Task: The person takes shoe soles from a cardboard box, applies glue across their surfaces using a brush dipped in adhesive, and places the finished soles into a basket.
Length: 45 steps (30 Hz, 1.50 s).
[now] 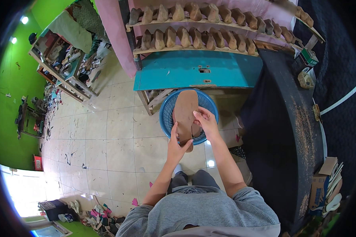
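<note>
Showing a rounded far end, the flat sole-shaped piece (pixel 185 112) is brown.

This is a shoemaking workshop, to judge by the foot-shaped blocks (pixel 171 38) lined up on two plank shelves (pixel 141 51) above the far edge of the teal bench (pixel 166 73). Near its front edge, the person's left hand (pixel 177 149) and right hand (pixel 206 123) hold a flat brown sole shape (pixel 186 108) over a blue basket (pixel 165 114). Scraps (pixel 135 202) litter the tiled floor (pixel 118 138), a wooden rack (pixel 47 62) beyond the bench's left end is heaped with jumbled material, and the black table (pixel 294 130) at right is badly scuffed.
</note>
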### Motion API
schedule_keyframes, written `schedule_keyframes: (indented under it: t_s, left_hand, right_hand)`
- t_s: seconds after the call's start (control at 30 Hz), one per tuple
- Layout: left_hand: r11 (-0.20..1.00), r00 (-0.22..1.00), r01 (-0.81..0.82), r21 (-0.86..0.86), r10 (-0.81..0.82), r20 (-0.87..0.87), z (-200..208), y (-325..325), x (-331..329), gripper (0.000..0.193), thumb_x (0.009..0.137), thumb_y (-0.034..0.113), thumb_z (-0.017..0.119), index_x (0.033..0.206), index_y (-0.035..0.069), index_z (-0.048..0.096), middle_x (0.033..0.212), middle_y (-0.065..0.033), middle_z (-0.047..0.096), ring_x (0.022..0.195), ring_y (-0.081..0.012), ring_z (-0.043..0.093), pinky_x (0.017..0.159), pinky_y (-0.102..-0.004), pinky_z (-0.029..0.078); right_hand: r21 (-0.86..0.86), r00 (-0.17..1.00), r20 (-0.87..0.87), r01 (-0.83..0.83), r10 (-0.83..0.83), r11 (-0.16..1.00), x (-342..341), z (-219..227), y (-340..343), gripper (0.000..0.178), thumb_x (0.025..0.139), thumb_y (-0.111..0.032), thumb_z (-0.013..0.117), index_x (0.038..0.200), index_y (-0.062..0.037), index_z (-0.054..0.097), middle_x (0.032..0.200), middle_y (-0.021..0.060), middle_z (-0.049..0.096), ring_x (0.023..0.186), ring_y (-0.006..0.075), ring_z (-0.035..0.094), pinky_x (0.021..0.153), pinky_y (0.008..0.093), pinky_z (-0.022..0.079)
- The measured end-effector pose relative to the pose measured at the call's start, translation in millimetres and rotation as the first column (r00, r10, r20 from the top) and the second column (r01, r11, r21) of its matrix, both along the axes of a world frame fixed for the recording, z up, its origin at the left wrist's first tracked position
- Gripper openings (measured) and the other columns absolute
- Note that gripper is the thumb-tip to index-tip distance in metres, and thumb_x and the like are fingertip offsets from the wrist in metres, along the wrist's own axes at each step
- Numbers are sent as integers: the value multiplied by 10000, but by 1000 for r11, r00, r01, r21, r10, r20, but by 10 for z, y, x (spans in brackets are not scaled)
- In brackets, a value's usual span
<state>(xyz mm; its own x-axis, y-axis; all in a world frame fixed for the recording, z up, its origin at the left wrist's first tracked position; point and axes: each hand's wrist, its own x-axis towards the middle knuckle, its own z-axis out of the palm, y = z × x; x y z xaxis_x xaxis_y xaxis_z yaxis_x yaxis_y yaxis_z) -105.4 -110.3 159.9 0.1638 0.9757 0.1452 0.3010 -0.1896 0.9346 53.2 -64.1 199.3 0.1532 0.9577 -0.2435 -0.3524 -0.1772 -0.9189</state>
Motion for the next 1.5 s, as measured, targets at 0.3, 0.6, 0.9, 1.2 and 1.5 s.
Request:
schedule_keyframes:
  t_s: [0.3, 0.6, 0.9, 1.2, 1.5]
  left_hand:
    - [993, 985, 1, -117, 19, 171, -317, 541, 334, 850, 741, 88, 734, 1417, 97, 219, 845, -74, 547, 716, -119, 573, 578, -214, 453]
    - [995, 990, -35, 98, 48, -130, -1048, 1150, 601, 891, 651, 125, 759, 1396, 118, 270, 1044, -180, 478, 986, -358, 498, 875, -445, 423]
    - [994, 845, 112, 10, -90, -527, -1881, 1879, 392, 766, 622, 52, 709, 1328, 178, 441, 1096, -168, 450, 1017, -344, 465, 936, -437, 387]
    - [989, 761, 134, 60, -64, -645, -3313, 2470, 263, 600, 724, -2, 595, 1296, 131, 474, 1263, -105, 510, 1193, -298, 440, 1005, -386, 373]
    - [978, 632, 173, 113, -22, -774, -3587, 2554, 483, 505, 828, 79, 447, 1322, 181, 456, 1329, 6, 474, 1224, -210, 420, 1030, -358, 332]
  right_hand:
    - [-86, 994, 104, -11, 20, 996, 300, -298, 647, 299, 891, -148, 588, 1163, -26, 569, 959, 16, 624, 851, 101, 593, 751, 257, 497]
    - [-166, 997, -50, 55, -64, 985, 634, -1021, 1056, 218, 911, -121, 545, 1109, -55, 484, 961, 37, 603, 855, 127, 595, 732, 278, 507]
    - [-115, 927, 91, 372, -363, 921, 945, -2263, 1267, 354, 859, -79, 616, 1168, -86, 443, 945, 88, 566, 706, 107, 563, 606, 234, 489]
    - [-126, 816, 566, 221, -113, 967, 883, -3759, 1374, 559, 799, -12, 650, 1298, -108, 418, 992, 130, 620, 813, 170, 632, 701, 292, 512]
    - [-26, 654, 729, 325, -205, 945, 862, -4134, 1425, 584, 812, -52, 638, 1332, -142, 390, 1052, 205, 606, 836, 289, 642, 735, 349, 509]
